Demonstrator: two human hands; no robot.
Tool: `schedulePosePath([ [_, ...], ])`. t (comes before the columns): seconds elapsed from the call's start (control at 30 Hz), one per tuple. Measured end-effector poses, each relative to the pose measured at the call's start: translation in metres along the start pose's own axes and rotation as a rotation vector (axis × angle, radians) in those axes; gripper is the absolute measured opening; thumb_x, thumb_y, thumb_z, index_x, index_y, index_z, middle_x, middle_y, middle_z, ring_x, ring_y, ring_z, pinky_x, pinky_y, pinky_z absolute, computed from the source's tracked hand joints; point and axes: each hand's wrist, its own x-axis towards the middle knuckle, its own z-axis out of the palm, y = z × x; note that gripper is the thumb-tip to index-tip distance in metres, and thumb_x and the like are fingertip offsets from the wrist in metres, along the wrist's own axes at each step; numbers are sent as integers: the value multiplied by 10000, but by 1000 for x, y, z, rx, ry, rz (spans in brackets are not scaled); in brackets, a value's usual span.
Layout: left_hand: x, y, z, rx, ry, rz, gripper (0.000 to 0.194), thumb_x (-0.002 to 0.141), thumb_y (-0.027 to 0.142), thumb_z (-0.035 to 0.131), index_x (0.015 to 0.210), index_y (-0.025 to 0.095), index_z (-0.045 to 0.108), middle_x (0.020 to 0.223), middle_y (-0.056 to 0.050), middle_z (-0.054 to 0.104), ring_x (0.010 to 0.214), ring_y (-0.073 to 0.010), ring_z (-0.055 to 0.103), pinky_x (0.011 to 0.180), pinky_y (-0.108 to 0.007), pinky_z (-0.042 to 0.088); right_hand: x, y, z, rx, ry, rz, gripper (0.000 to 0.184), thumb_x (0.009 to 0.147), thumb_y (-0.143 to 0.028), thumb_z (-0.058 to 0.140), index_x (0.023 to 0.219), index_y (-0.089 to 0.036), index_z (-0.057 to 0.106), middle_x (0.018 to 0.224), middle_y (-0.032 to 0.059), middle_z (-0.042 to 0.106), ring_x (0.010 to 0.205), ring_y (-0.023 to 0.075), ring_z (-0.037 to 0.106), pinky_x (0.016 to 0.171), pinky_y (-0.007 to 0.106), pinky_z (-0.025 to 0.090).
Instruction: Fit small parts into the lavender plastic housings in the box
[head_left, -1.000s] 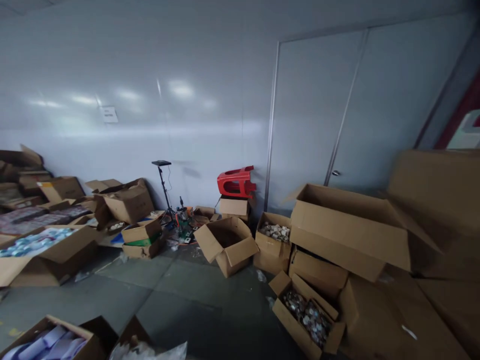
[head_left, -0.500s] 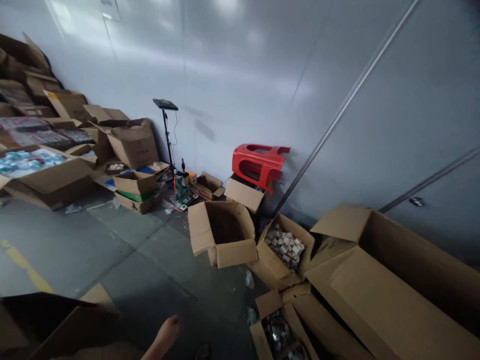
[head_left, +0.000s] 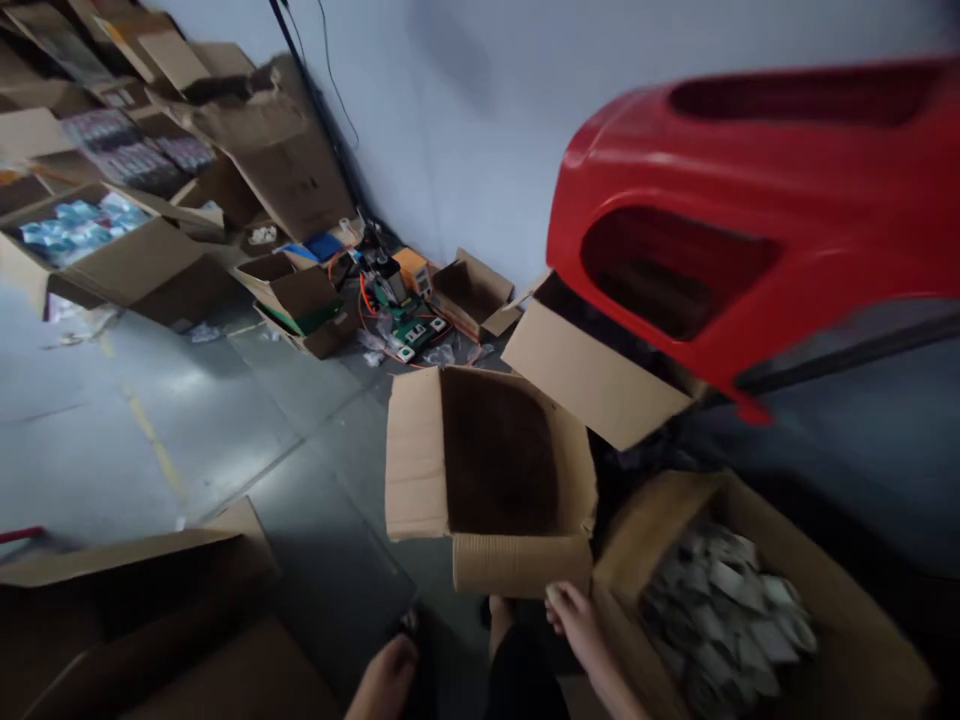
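Observation:
My right hand [head_left: 571, 612] is at the lower edge of the front flap of an open cardboard box [head_left: 521, 565]. Its fingers are curled in, and whether they touch the flap is unclear. The box looks hollow and dark inside. Lower and further left, my left hand [head_left: 390, 668] hangs over the floor with its fingers folded; nothing shows in it. Right of my right hand stands a carton [head_left: 862, 640] with many pale, short tube-like pieces [head_left: 739, 610] inside.
A red plastic stool [head_left: 810, 200] lies sideways on another carton [head_left: 585, 360] by the wall. Beyond are a small green-based machine [head_left: 409, 325], an orange box [head_left: 412, 272] and stacked cartons. A large open carton [head_left: 232, 650] stands at the lower left. My feet are below.
The view has moved forward, so the stool and the open box look much closer. Both my hands now show at the bottom; only one hand showed before.

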Motion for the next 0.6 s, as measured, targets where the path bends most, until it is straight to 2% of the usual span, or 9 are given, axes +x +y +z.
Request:
schedulePosePath([
  [0.07,33,22,26,-81,-31,118,83,683,134,550,656,203,587,691,0,620,741,-178,582,700,-240,460,83,-21,1,-78,-8,-55,361,931,-316,290,876,-198,627,788,49,704,764,197,692,637,273,539],
  [0.13,69,43,51,-122,-53,236,119,704,119,514,695,202,599,734,-29,626,731,-179,576,693,-249,464,161,-30,9,-185,-19,-112,296,902,-270,355,902,-203,643,886,65,719,856,203,684,740,285,522],
  [0.23,122,67,85,-113,-68,389,186,743,82,448,777,195,592,787,-52,624,738,-173,573,695,-259,464,260,-20,35,-382,-57,-153,239,826,-178,467,948,-181,672,996,127,716,979,253,656,844,336,483],
  [0.3,150,71,106,-59,-60,464,205,766,87,442,821,206,598,815,-57,622,799,-190,576,772,-300,466,308,0,57,-513,-87,-165,321,809,-124,454,1054,-142,660,1116,186,674,1083,298,608,899,392,457],
  [0.37,169,68,123,-11,-90,487,240,773,74,431,863,212,604,829,-63,627,801,-196,577,824,-335,462,340,25,78,-624,-119,-200,453,811,-67,390,1222,-113,573,1316,201,548,1255,305,470,996,437,383],
  [0.47,181,63,141,75,-227,407,257,752,68,464,882,225,621,876,-84,655,854,-241,590,809,-358,474,360,61,102,-755,-171,-263,614,804,-8,313,1406,-116,361,1505,132,312,1406,260,214,1098,459,244],
  [0.53,183,66,148,110,-342,310,269,730,77,497,894,239,636,906,-92,666,914,-279,592,808,-381,475,363,79,111,-827,-194,-265,642,812,-11,283,1444,-124,281,1530,117,256,1415,271,171,1093,486,242],
  [0.6,185,75,150,119,-405,150,291,724,92,497,938,225,642,980,-119,662,943,-299,594,774,-381,481,362,90,115,-887,-208,-248,627,826,-30,265,1446,-119,276,1522,144,269,1396,322,206,1059,538,267],
])
